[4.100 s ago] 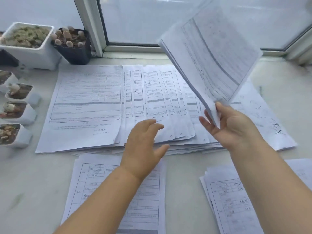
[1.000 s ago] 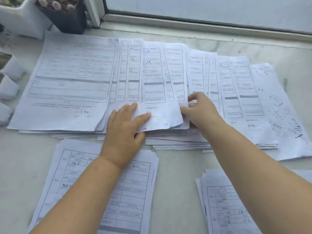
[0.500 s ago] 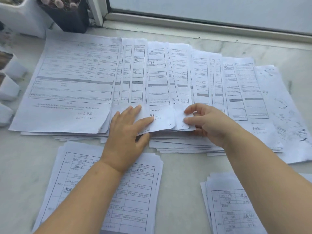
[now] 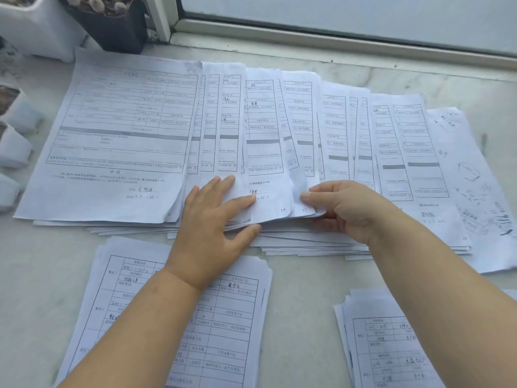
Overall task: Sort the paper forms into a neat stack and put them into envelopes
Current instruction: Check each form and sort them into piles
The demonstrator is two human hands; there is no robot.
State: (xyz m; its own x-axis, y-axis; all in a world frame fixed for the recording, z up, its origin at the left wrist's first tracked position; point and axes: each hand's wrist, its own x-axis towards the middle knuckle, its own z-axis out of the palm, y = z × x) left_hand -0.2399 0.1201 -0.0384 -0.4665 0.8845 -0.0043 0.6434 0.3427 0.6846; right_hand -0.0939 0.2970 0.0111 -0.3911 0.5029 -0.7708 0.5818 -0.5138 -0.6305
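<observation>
Hands (image 4: 275, 211) on fanned forms (image 4: 265, 141)

This looks like a home windowsill pressed into use as a desk, not a proper office. A pale marble-patterned sill (image 4: 321, 278) runs up to a white window frame (image 4: 307, 35) along its far edge, with frosted glass (image 4: 349, 9) behind. At the far left corner stand a dark square plant pot (image 4: 112, 26) of small succulents and a white planter (image 4: 36, 32), with more little white pots (image 4: 16, 135) down the left edge. Printed forms (image 4: 126, 135) (some filled in by hand) cover the sill.
</observation>
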